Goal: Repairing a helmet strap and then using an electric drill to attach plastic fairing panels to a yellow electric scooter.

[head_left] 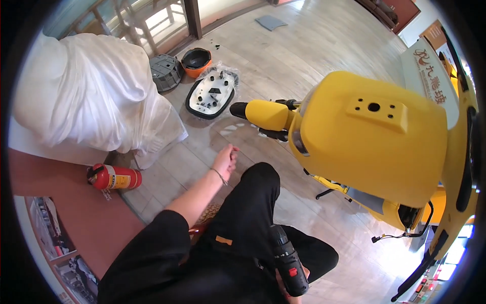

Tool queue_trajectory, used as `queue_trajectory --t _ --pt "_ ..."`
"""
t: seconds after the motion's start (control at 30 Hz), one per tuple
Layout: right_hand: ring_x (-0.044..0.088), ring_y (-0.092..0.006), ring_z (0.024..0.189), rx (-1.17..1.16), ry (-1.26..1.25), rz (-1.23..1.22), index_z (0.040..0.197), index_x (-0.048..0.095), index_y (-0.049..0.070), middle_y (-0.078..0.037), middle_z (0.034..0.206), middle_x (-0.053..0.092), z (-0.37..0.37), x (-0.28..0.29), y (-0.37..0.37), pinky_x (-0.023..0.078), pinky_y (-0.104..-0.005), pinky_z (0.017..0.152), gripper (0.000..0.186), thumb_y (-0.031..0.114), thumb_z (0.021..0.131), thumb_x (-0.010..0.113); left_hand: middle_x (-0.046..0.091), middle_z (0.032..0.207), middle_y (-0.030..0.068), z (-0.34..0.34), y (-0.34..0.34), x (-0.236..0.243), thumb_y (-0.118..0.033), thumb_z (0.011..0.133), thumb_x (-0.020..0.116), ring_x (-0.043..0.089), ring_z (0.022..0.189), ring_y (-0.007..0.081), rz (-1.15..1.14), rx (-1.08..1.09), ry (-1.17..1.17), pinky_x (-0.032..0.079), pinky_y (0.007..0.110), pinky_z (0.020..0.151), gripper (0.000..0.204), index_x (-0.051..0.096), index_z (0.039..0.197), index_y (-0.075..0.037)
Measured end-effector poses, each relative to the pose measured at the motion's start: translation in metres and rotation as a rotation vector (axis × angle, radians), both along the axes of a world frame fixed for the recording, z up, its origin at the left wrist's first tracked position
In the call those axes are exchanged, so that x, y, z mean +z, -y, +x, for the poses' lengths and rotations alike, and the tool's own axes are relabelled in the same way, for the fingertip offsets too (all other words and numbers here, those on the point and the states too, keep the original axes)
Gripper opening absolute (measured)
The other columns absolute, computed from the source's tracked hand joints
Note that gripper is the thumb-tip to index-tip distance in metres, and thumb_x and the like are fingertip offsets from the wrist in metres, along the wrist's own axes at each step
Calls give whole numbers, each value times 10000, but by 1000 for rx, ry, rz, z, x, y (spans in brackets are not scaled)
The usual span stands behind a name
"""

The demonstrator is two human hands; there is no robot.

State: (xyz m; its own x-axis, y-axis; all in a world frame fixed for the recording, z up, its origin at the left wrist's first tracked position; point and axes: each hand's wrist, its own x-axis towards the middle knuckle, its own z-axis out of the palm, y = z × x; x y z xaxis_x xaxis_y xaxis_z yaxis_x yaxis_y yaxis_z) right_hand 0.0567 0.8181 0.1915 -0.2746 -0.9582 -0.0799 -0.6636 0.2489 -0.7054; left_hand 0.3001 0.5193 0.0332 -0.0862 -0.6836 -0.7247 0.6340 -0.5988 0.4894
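Observation:
My left hand (225, 162) is held out over the floor beside my left knee, its fingers curled in; whatever they may hold is hidden. Low in the view, my right hand (282, 281) grips a black cordless drill (288, 263) with a red button. Its body lies across my right thigh and covers most of that hand. To the right stands a yellow scooter-like vehicle (324, 126), whose large smooth panel has a raised plate with several holes. Beyond my left hand, a black-rimmed white oval panel (207, 93) lies on clear plastic with small black parts on it.
A red fire extinguisher (119, 177) lies at the left near a white draped cloth (91, 96). Behind the panel sit a dark grey plastic housing (166, 72) and an orange-and-black bowl-shaped piece (196, 61). A loose cable (400, 235) hangs from the vehicle. A grey flat piece (271, 22) lies farther off.

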Motion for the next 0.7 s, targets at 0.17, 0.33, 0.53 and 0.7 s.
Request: queue_trajectory --t 0.17,0.33,0.53,0.7 --pt "658 -211 711 -219 77 -77 883 638 68 -79 748 642 17 -2 23 520 -321 658 256 139 676 772 442 640 -52 70 72 -125 -257 908 515 326 460 53 77 -191 383 212 215 408 192 604 888 -88" --pt "659 -210 714 -195 38 146 889 643 66 -76 756 647 19 -30 76 520 -317 661 256 134 678 772 554 701 -24 112 150 -205 -253 887 543 340 437 60 39 -310 631 238 237 406 208 622 870 -61" --pt "661 -210 718 -190 42 253 896 648 64 -73 765 654 19 -45 105 520 -312 664 256 128 681 772 669 760 61 133 222 -271 -267 893 547 390 436 96 -171 103 557 300 279 408 275 658 958 -23" --pt "663 -210 720 -178 49 291 902 653 62 -71 773 659 17 -48 108 520 -308 667 257 122 682 772 648 703 54 131 200 -294 -223 862 547 416 462 112 -340 -429 1319 329 288 428 249 663 934 -14"
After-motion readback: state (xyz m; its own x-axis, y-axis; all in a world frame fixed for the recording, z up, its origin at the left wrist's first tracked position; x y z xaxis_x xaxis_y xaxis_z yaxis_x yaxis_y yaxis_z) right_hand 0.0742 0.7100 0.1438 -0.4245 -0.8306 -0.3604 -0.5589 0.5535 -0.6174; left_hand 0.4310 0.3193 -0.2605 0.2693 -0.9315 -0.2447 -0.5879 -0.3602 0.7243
